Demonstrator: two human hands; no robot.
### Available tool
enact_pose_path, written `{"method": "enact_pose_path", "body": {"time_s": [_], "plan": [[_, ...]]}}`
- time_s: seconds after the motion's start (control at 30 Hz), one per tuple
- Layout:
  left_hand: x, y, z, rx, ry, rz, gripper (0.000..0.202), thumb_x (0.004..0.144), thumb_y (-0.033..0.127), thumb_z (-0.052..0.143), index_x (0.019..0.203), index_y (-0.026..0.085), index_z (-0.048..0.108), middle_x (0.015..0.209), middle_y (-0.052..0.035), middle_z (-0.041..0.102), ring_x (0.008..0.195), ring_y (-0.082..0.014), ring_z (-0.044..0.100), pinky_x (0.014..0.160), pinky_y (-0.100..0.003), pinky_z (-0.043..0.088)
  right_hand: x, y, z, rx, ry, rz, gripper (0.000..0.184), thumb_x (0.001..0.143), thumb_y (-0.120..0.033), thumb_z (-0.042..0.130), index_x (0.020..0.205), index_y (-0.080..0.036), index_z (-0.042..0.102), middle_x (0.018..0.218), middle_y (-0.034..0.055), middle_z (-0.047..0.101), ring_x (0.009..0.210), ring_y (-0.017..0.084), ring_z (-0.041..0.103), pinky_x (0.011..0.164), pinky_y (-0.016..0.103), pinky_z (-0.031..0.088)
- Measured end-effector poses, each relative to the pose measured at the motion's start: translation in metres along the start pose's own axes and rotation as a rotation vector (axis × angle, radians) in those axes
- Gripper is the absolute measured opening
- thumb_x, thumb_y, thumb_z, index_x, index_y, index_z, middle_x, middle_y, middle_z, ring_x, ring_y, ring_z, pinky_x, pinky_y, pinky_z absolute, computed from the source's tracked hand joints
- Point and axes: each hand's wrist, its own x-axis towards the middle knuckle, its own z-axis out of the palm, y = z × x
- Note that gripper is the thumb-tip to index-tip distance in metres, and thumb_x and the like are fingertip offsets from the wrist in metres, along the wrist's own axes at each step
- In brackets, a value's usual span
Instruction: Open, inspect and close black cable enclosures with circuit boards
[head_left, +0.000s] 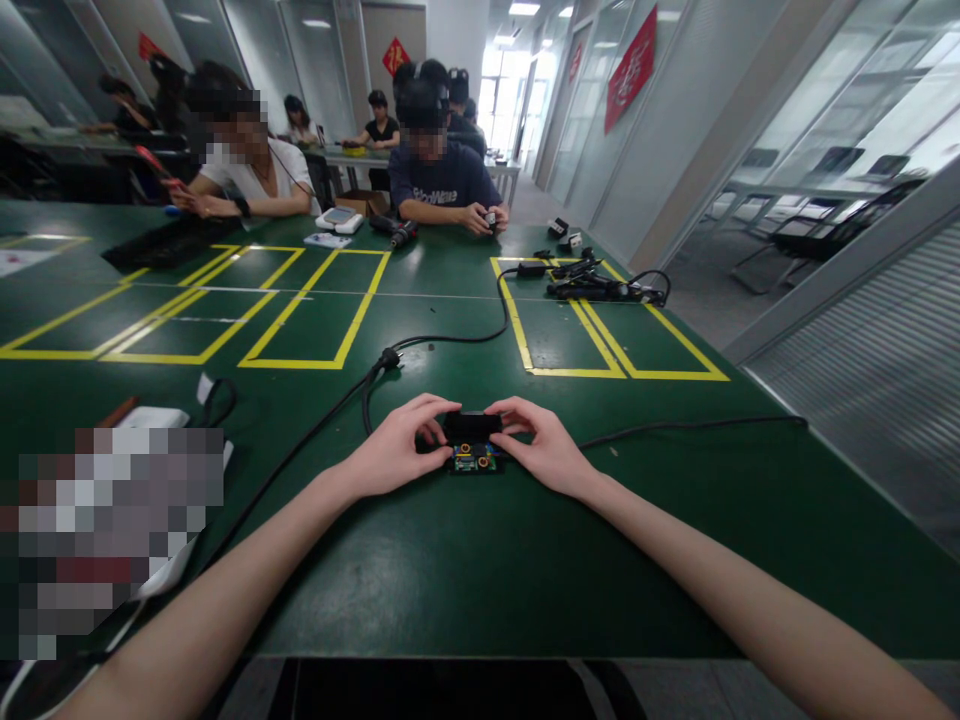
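Between my two hands is a small power adapter with its casing opened. Its black cover (472,426) is pinched at the left end by my left hand (401,445) and at the right end by my right hand (544,446), fingers closed on both sides. Just in front of the cover, toward me, lies the green circuit board (466,463), with ring-shaped copper coils showing. The board appears to sit in the other black casing half. A black cable (690,429) runs off to the right from behind my right hand.
On the green table (360,610), a black cord with a plug (388,359) crosses left of my hands. Black adapters and cables (600,285) lie at the far right, a power drill (401,235) at the far side. Co-workers sit opposite. A blurred-out item (120,530) lies left.
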Motion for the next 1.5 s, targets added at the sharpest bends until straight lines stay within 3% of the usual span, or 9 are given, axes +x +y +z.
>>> {"method": "enact_pose_path", "body": {"time_s": [0.3, 0.6, 1.1, 1.3, 1.5], "plan": [[0.001, 0.004, -0.002, 0.106, -0.037, 0.001, 0.027, 0.086, 0.019, 0.066, 0.114, 0.020, 0.069, 0.101, -0.0034, 0.072, 0.078, -0.0148, 0.069, 0.075, -0.029, 0.058, 0.000, -0.001, -0.002, 0.004, -0.032, -0.005, 0.023, 0.085, -0.019, 0.069, 0.108, -0.022, 0.070, 0.109, 0.0053, 0.073, 0.100, 0.020, 0.072, 0.093, 0.040, 0.063], [-0.001, 0.003, -0.001, 0.150, 0.002, 0.061, 0.038, 0.085, 0.017, 0.066, 0.123, 0.021, 0.067, 0.109, -0.0048, 0.071, 0.085, -0.0164, 0.067, 0.080, -0.030, 0.058, 0.000, -0.002, -0.002, 0.134, 0.010, 0.106, 0.023, 0.080, -0.028, 0.078, 0.101, -0.021, 0.071, 0.097, 0.0039, 0.072, 0.095, 0.020, 0.072, 0.089, 0.037, 0.065], [-0.001, 0.000, 0.000, 0.128, 0.012, 0.134, 0.034, 0.086, 0.015, 0.064, 0.119, 0.020, 0.068, 0.107, -0.0040, 0.070, 0.083, -0.0146, 0.065, 0.079, -0.029, 0.057, -0.002, -0.006, -0.004, 0.116, -0.015, 0.049, 0.019, 0.081, -0.024, 0.074, 0.098, -0.020, 0.070, 0.098, 0.0037, 0.072, 0.096, 0.019, 0.071, 0.091, 0.037, 0.064], [-0.003, 0.003, -0.001, 0.148, -0.038, 0.134, 0.029, 0.089, 0.025, 0.071, 0.118, 0.021, 0.069, 0.103, -0.0033, 0.067, 0.083, -0.0153, 0.065, 0.076, -0.028, 0.055, -0.002, -0.014, -0.012, -0.009, -0.129, -0.160, 0.013, 0.090, -0.027, 0.071, 0.101, -0.019, 0.070, 0.103, 0.0065, 0.071, 0.095, 0.020, 0.070, 0.090, 0.038, 0.062], [-0.004, 0.006, 0.000, 0.304, -0.117, 0.148, 0.032, 0.080, 0.031, 0.085, 0.109, 0.023, 0.073, 0.097, -0.0003, 0.059, 0.083, -0.0156, 0.063, 0.073, -0.027, 0.051, -0.001, -0.020, -0.016, -0.144, -0.184, -0.335, 0.011, 0.097, -0.025, 0.066, 0.096, -0.019, 0.076, 0.101, 0.0083, 0.072, 0.092, 0.020, 0.070, 0.089, 0.038, 0.059]]}}
